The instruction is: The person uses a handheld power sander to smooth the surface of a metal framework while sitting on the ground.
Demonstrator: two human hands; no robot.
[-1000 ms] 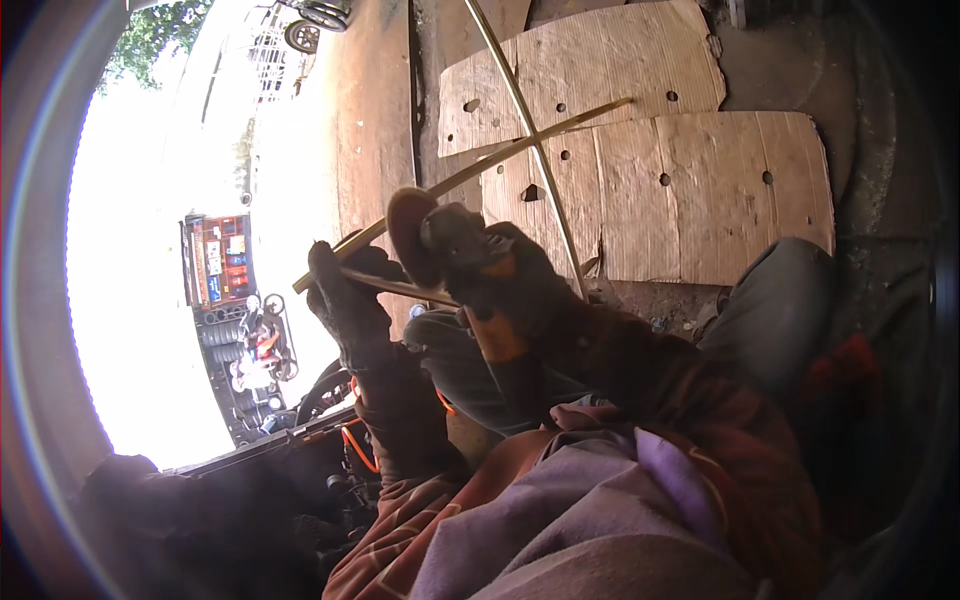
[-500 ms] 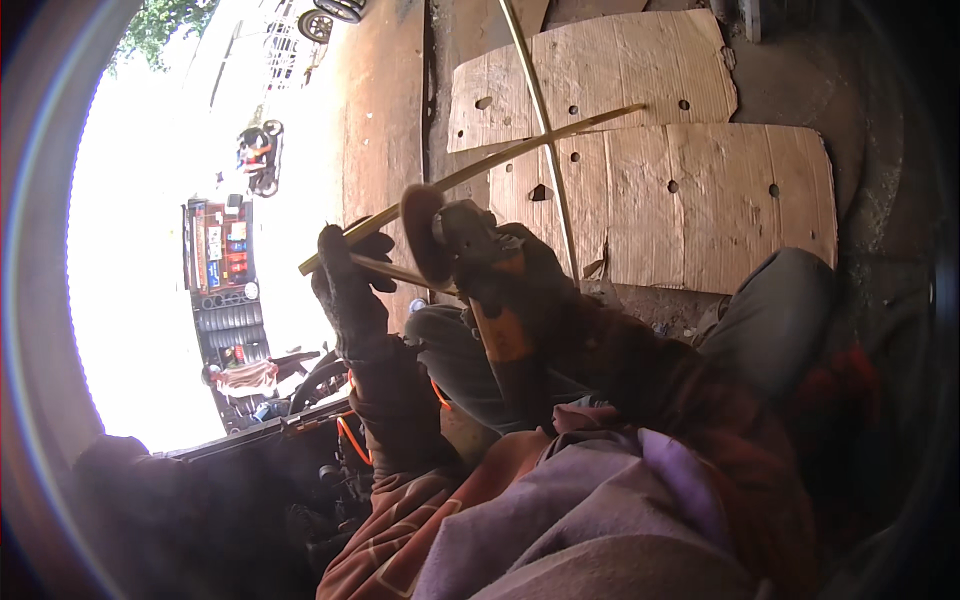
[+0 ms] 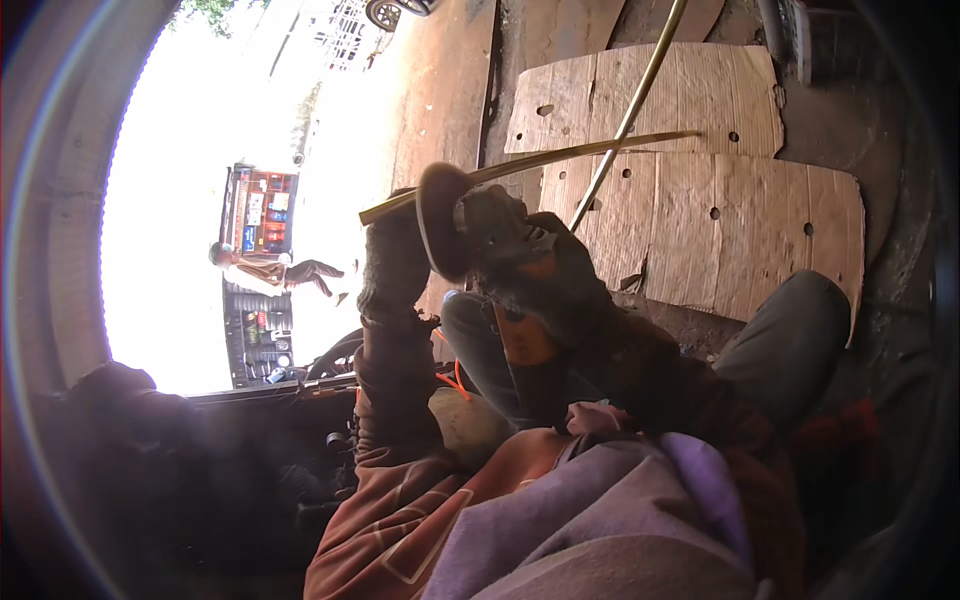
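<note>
My gloved right hand (image 3: pixel 560 270) is wrapped round an angle grinder with an orange body (image 3: pixel 527 340). Its round disc (image 3: pixel 438 222) stands on edge, right against or just in front of a thin yellowish metal strip (image 3: pixel 570 152); whether they touch I cannot tell. Near its left end, the strip is gripped by my gloved left hand (image 3: pixel 392 255), whose fingers are partly behind the disc. A second long yellowish rod (image 3: pixel 650 75) crosses the strip at a slant, its lower end hidden behind my right hand.
Two flattened cardboard sheets with holes (image 3: pixel 690 215) lie on the floor beyond my knees. An orange cord (image 3: pixel 458 378) runs beside my left arm. On the bright ground at left a person (image 3: pixel 270 272) walks by shelves of goods (image 3: pixel 262 212). A wheel (image 3: pixel 385 12) shows at the top.
The scene has shifted right in view. The crossing rod now slants the other way, its top to the right. The disc is nearer my left hand. A walking person has appeared at left.
</note>
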